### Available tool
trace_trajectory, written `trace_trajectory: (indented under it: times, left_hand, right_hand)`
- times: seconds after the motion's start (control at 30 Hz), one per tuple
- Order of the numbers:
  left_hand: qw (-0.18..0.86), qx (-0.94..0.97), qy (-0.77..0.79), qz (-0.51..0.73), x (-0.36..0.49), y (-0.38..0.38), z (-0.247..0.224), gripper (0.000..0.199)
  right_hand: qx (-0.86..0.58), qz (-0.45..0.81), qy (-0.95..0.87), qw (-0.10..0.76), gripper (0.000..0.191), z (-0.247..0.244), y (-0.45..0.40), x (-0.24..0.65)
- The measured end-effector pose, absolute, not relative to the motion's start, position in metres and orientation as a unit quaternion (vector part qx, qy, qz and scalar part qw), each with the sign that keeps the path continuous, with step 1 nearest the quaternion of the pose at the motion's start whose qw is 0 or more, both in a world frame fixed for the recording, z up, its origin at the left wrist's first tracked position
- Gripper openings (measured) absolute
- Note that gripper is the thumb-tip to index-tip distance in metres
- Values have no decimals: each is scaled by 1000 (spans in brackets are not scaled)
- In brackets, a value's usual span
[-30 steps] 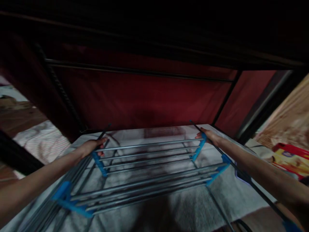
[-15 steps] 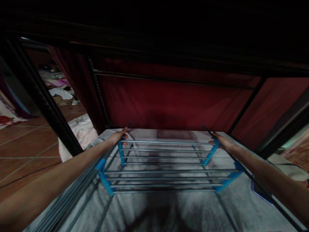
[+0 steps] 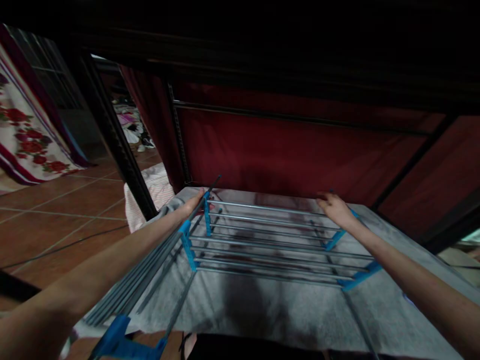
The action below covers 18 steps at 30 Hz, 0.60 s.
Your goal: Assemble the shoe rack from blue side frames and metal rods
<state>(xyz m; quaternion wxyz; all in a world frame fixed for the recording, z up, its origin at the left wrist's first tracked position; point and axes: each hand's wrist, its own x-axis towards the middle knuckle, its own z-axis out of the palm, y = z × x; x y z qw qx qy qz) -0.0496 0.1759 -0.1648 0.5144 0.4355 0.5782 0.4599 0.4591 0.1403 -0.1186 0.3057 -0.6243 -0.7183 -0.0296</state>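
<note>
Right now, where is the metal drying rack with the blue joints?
In the head view the drying rack lies centre frame on the grey cloth, before the red fabric wall, between the left hand and right hand gripping its far corners.

Grey-sheeted bed (image 3: 285,320) under a dark frame, metal drying rack (image 3: 270,242) flat on it.

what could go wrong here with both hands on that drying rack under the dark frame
The left hand and right hand grip the far corners of the drying rack, close to its blue joints, so fingers might get pinched if a section folds. The low dark frame overhead may catch the rack if it is lifted. The rack's rods could also snag the grey cloth beneath.
</note>
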Motion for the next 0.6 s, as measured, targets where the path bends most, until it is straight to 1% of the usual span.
trace_trajectory:
  times: [0.07,0.1,0.17,0.23,0.33,0.4,0.5,0.6]
  left_hand:
    - [546,434,564,441,-53,172,-168,69]
    - [556,431,560,438,-55,170,-169,67]
    - [564,422,558,439,-58,168,-169,63]
    - [569,411,556,445,-58,164,-168,60]
    - [562,405,553,464,-53,156,-163,55]
    - [555,391,557,478,-47,150,-159,49]
    - [546,364,569,496,-42,138,-154,38]
    - [552,360,562,500,-40,125,-152,34]
  right_hand:
    - [-550,49,-779,297,34,-126,116,408]
    - [-508,92,-811,275,34,-130,101,384]
    - [-443,146,-862,197,34,-137,71,345]
    - [-428,157,-878,146,35,-142,44,317]
    - [-433,123,-887,98,33,-143,22,294]
    - [-442,82,-890,77,32,-142,18,285]
    - [-451,33,-890,63,29,-142,22,278]
    - [-454,13,-889,64,26,-144,25,276]
